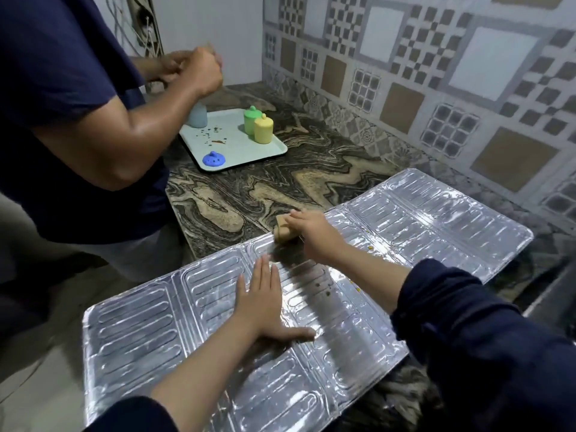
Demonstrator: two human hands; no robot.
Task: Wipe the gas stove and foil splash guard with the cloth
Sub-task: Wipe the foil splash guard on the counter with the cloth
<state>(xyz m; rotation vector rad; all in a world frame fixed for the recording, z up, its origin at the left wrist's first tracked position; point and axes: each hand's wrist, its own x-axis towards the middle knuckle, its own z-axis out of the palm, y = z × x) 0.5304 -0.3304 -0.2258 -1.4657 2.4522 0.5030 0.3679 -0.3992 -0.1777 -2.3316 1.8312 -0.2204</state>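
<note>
A second person stands at far left beside a tray (274,152) of small jars. The foil splash guard (149,338) lies flat on the bench (249,188) — left hand (265,310) spread open on it, right hand (314,235) gripping a tan cloth (282,232) at its far edge.

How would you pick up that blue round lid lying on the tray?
Pinch the small knob on top of the blue round lid, coming straight down from above. It lies flat on the pale green tray, so its low rim gives little to grab.
</note>
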